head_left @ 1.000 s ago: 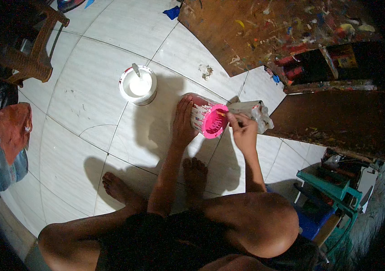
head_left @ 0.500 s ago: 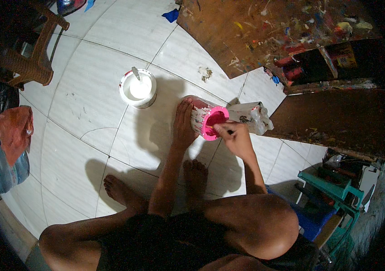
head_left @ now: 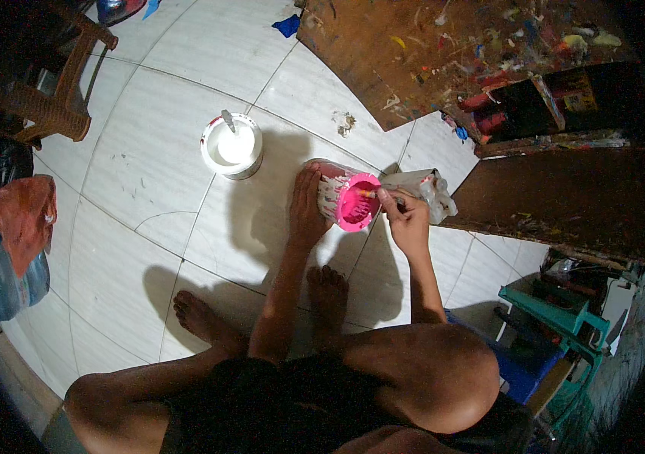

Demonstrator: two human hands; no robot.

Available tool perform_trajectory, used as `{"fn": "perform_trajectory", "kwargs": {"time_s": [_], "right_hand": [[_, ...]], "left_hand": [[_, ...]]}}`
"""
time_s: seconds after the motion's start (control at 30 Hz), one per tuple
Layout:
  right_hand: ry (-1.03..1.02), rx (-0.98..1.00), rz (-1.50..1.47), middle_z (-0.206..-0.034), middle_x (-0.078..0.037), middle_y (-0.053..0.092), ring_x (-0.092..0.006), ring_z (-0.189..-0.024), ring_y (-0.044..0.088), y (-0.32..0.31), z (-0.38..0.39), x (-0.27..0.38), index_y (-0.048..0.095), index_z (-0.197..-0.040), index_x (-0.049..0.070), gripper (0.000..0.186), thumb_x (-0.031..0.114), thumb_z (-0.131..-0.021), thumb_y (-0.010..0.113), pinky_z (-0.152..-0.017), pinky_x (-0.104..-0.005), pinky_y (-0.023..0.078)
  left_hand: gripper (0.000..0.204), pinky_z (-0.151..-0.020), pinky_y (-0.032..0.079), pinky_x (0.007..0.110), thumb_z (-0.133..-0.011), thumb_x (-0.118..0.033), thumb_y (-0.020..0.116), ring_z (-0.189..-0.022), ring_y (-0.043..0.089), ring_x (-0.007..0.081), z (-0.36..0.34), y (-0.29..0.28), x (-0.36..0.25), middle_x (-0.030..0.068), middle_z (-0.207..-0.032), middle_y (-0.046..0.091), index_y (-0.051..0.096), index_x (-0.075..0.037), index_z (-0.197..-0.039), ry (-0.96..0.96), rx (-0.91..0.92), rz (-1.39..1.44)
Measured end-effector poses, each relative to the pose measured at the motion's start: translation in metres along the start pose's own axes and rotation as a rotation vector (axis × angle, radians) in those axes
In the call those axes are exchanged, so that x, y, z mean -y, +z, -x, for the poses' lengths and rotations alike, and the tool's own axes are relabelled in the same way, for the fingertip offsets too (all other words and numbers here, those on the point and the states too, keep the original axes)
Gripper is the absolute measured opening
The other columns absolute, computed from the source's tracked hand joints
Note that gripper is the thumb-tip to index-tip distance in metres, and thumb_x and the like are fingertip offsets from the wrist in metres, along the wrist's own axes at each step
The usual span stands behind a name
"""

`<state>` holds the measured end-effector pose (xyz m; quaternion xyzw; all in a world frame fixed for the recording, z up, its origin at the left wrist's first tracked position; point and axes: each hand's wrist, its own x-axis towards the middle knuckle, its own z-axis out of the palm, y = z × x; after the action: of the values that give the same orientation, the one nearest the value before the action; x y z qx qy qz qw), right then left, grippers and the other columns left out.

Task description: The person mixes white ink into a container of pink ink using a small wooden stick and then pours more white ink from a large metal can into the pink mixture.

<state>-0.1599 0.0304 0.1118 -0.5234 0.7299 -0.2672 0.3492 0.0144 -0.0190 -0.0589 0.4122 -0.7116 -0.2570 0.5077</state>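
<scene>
My left hand (head_left: 308,204) is wrapped round the side of a plastic paint tub (head_left: 331,194), streaked with white and dark red. The tub is tipped over, its bright pink rim (head_left: 346,219) facing right and toward me. Inside, the wall is coated in pink paint. My right hand (head_left: 407,217) pinches a thin, yellowish stick-like tool (head_left: 368,194) at the opening; its exact kind is hard to make out. Farther left, a white bucket (head_left: 250,170) stands upright with white paint in it and a flat-handled tool (head_left: 228,119) leaning on its rim.
Right of the tub lies a crumpled clear plastic bag (head_left: 436,198). A paint-spattered wooden cabinet (head_left: 405,68) fills the far right. My bare feet rest on white floor tiles (head_left: 129,178). Brown wicker-like furniture (head_left: 54,113) and a red bag (head_left: 23,216) are at left, green plastic furniture (head_left: 545,306) at right.
My right hand has drawn back slightly to the right and up, bringing more of the yellowish tool into sight. The tub's mouth has turned a little; my left hand stays on it.
</scene>
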Motion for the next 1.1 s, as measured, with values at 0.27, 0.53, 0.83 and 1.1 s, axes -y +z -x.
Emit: {"fn": "perform_trajectory", "kwargs": {"time_s": [0.27,0.53,0.83,1.1], "right_hand": [[-0.148,-0.1,0.108,-0.081,-0.014,0.073,-0.0143,-0.066,0.06,-0.007,0.003,0.005,0.078,-0.099,-0.001,0.026,0.023,-0.1,0.069,-0.062,-0.0301,0.047],[-0.157,-0.059,0.139,-0.081,-0.017,0.074,-0.0245,-0.07,0.07,-0.023,0.007,-0.018,0.079,-0.102,0.004,0.022,0.022,-0.099,0.067,-0.069,-0.0366,0.053],[-0.168,-0.071,0.091,-0.076,-0.019,0.07,-0.0303,-0.064,0.065,-0.003,-0.005,0.005,0.079,-0.096,0.003,0.026,0.024,-0.1,0.065,-0.066,-0.0411,0.052],[-0.224,0.069,0.114,-0.077,-0.02,0.071,-0.033,-0.066,0.067,0.003,-0.005,0.004,0.079,-0.098,0.002,0.027,0.026,-0.1,0.068,-0.066,-0.0413,0.052]], "left_hand": [[0.089,-0.12,0.033,0.058,-0.076,-0.025,0.084,-0.14,0.045,0.0451,-0.001,0.01,-0.011,0.0251,-0.152,0.046,0.039,0.004,-0.148,0.001,0.004,0.025],[0.09,-0.121,0.033,0.058,-0.074,-0.019,0.084,-0.14,0.046,0.0458,-0.005,0.03,-0.021,0.0245,-0.152,0.046,0.039,0.003,-0.148,-0.014,0.022,0.093],[0.091,-0.121,0.033,0.058,-0.07,-0.014,0.084,-0.14,0.046,0.0455,-0.004,0.003,-0.01,0.0252,-0.15,0.047,0.039,0.003,-0.147,0.02,-0.03,0.005],[0.089,-0.121,0.033,0.058,-0.073,-0.015,0.082,-0.14,0.046,0.0449,0.0,-0.001,-0.008,0.0249,-0.151,0.047,0.038,0.003,-0.148,0.023,-0.004,-0.055]]}}
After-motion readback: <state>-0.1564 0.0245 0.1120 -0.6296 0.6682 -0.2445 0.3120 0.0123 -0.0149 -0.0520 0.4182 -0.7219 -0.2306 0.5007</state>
